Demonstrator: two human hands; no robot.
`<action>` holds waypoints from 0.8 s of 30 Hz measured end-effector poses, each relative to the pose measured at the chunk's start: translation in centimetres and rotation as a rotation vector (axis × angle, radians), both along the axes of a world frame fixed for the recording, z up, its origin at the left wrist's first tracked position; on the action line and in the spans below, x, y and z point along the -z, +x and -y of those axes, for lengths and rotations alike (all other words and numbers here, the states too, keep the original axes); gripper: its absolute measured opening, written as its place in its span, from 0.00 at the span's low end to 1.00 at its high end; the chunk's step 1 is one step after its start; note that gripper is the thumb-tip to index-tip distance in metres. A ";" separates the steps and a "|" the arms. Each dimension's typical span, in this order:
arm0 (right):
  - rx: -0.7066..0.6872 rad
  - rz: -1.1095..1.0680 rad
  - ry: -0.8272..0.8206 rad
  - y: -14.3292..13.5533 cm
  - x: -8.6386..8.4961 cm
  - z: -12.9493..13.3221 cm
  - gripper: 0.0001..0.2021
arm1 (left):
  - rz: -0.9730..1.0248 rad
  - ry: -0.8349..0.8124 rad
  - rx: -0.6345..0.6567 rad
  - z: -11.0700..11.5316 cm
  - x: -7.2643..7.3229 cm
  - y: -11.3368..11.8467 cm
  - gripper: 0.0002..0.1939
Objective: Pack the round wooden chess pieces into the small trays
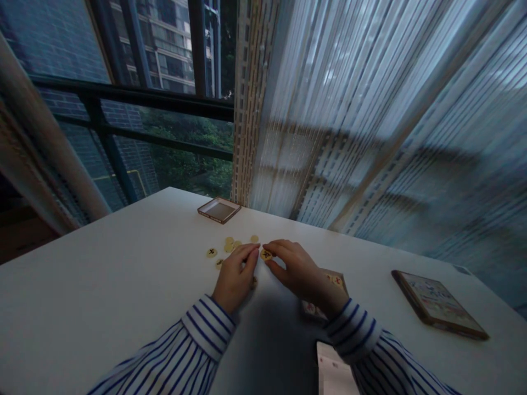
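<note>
My right hand (298, 271) pinches a round xiangqi piece (266, 254) between thumb and fingers, its dark character facing me. Close beside it, my left hand (236, 274) is closed, thumb against fingers; what it holds, if anything, is hidden. Another piece (254, 283) shows partly at the lower edge of that hand. Several pale yellow xiangqi pieces lie loosely beyond and left of my left hand, among them one marked piece (211, 253) and a piece (254, 239) farther back. Under my right wrist, partly covered, is a box (345, 285) with red-marked pieces inside.
At the table's (123, 285) far edge stands a shallow open tray (219, 210). A framed, picture-topped box (440, 304) lies on the right. A lit phone (335, 370) rests near my right sleeve. Striped curtains (329, 109) and a window railing (135, 99) border the table.
</note>
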State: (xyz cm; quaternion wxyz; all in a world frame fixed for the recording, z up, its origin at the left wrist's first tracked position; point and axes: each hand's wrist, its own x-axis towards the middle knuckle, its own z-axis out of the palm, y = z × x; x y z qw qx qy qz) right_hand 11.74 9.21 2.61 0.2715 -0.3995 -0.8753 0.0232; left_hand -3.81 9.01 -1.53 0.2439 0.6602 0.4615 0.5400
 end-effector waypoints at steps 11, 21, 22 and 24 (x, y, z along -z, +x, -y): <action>-0.011 -0.055 0.037 2.6 0.2 2.5 0.13 | 0.431 -0.435 0.235 1.5 -0.8 1.7 0.21; 0.029 -0.262 -0.061 4.3 1.1 3.9 0.10 | 0.442 -0.466 0.405 1.9 -0.1 2.2 0.23; 0.029 -0.258 -0.061 4.4 1.0 4.1 0.10 | 0.430 -0.468 0.415 2.0 0.0 2.2 0.22; 0.032 -0.250 -0.062 4.7 1.0 4.6 0.10 | 0.407 -0.477 0.427 2.0 0.1 2.3 0.21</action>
